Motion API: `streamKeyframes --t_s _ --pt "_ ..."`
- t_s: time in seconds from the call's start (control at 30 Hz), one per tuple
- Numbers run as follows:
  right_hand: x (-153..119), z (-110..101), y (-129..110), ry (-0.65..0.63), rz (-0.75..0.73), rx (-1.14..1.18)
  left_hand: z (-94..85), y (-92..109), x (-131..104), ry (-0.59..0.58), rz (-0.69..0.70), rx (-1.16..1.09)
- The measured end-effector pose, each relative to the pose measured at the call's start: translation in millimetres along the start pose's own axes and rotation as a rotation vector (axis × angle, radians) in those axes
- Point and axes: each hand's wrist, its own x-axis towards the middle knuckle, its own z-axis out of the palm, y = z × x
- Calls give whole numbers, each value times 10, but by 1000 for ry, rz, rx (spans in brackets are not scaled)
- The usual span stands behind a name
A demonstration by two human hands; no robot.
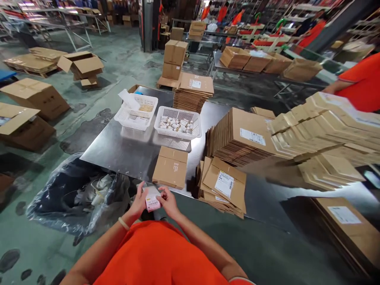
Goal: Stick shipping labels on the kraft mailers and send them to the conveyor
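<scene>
A person in an orange top stands at a metal table (114, 150), both hands raised in front of the waist. The left hand (138, 202), a pale band on its wrist, and the right hand (169, 202) pinch opposite sides of a small white labelled packet (152, 202), fingers closed around its edges. The packet is just off the table's near edge, beside a brown carton (170, 168). Beyond the carton sit two white baskets, the nearer (178, 133) filled with small pieces. Flattened cardboard (225, 183) is piled to the right; a plastic-lined bin (62, 209) stands at left.
</scene>
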Motion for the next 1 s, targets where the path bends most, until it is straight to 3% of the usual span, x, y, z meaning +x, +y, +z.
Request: streamKeyframes --t_s 0.1,0.2,0.43,0.57,0.77,0.9,1.0 --pt "78 -12 -35 -13 -10 -40 98 -83 -76 -122 32 78" --pt "74 -65 -37 -13 -26 -71 171 -54 -27 -129 3 136" --pt "-34 -241 -8 163 -324 -362 350 60 234 -142 -88 171" --pt "23 -327 58 177 -417 -458 461 51 313 -169 -158 183" --pt "94 -343 183 229 -441 -655 456 -19 406 -210 -184 179" --pt "374 -499 25 335 -466 -701 385 -102 434 -304 -237 226" --pt "836 -750 -217 425 -339 -710 356 -202 393 -341 -287 243"
